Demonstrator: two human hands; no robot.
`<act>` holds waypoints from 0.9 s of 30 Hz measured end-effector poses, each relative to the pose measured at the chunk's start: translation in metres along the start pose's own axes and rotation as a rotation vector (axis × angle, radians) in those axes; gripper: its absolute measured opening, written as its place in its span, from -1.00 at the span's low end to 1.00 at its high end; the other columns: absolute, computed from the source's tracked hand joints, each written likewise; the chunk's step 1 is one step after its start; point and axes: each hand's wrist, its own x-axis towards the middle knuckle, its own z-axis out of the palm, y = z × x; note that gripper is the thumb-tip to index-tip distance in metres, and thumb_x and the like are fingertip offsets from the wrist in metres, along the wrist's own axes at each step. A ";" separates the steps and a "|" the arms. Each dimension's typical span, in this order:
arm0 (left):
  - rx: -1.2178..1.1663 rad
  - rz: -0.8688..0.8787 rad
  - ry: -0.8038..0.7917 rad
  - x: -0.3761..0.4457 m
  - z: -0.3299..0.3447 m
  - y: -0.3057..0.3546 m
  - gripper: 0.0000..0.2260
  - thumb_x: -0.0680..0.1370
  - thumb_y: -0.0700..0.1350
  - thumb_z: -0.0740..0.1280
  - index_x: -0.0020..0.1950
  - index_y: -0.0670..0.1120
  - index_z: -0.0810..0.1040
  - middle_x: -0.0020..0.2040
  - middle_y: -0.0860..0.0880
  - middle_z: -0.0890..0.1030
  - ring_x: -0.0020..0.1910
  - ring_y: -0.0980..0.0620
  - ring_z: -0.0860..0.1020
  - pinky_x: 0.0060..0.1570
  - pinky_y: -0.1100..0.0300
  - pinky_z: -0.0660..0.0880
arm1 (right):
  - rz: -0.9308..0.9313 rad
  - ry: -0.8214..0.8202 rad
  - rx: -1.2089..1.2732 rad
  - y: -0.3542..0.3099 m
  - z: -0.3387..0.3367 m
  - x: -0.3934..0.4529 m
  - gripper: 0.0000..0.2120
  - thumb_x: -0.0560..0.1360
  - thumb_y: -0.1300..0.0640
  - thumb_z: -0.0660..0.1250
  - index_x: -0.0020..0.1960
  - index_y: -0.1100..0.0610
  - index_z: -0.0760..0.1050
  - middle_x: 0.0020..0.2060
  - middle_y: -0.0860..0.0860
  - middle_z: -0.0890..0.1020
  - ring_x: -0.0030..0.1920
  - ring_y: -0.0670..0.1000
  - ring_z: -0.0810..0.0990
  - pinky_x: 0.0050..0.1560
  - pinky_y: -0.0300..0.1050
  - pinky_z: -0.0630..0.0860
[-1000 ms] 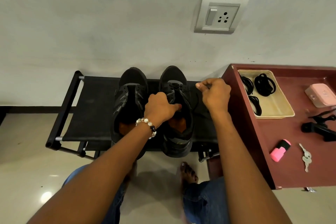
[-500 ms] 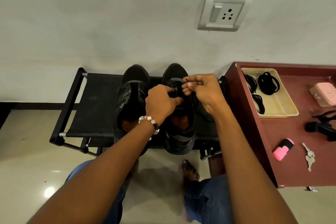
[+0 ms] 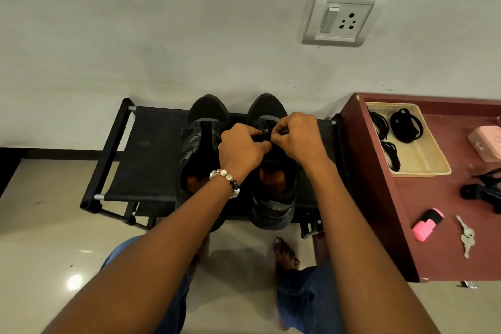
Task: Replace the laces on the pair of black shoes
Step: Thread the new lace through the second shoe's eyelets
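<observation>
Fingers [image 3: 259,133] curled, pinching lace [image 3: 267,131], right shoe [image 3: 271,198]

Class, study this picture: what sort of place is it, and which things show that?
Probably a home entryway: black shoes on a low shoe rack, keys on a side table.

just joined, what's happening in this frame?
A person is working on the lace of the right-hand black shoe on a low black rack. Both the left hand and the right hand pinch at the lacing near the eyelets. The other shoe sits untouched beside it. Coiled black laces wait in a tray.
</observation>
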 end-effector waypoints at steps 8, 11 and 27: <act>-0.136 -0.038 -0.148 0.005 -0.006 -0.002 -0.65 0.37 -0.09 0.56 0.14 -0.06 0.66 0.01 -0.03 0.67 -0.04 0.07 0.59 -0.01 0.21 0.55 | 0.184 0.052 0.347 0.004 0.013 -0.008 -0.91 0.46 0.24 0.42 -0.12 0.17 0.71 -0.18 0.01 0.71 -0.12 -0.14 0.61 -0.06 -0.33 0.52; -0.168 -0.066 -0.144 0.006 -0.006 -0.003 -0.58 0.35 -0.10 0.58 0.19 -0.08 0.63 0.07 -0.05 0.65 -0.05 0.10 0.55 -0.06 0.28 0.48 | 0.338 0.064 0.560 0.003 0.014 -0.009 -0.91 0.42 0.23 0.47 -0.20 0.06 0.70 -0.24 -0.08 0.70 -0.09 -0.13 0.65 0.00 -0.22 0.59; -0.218 -0.088 -0.202 0.012 -0.011 -0.005 -0.82 0.58 -0.06 0.34 0.03 -0.12 0.69 -0.03 -0.12 0.68 0.01 -0.04 0.62 0.13 0.06 0.55 | 0.559 -0.054 0.730 -0.002 0.018 -0.001 -0.83 0.35 0.33 0.45 -0.32 0.10 0.69 -0.27 0.05 0.72 -0.07 0.07 0.68 0.07 0.07 0.63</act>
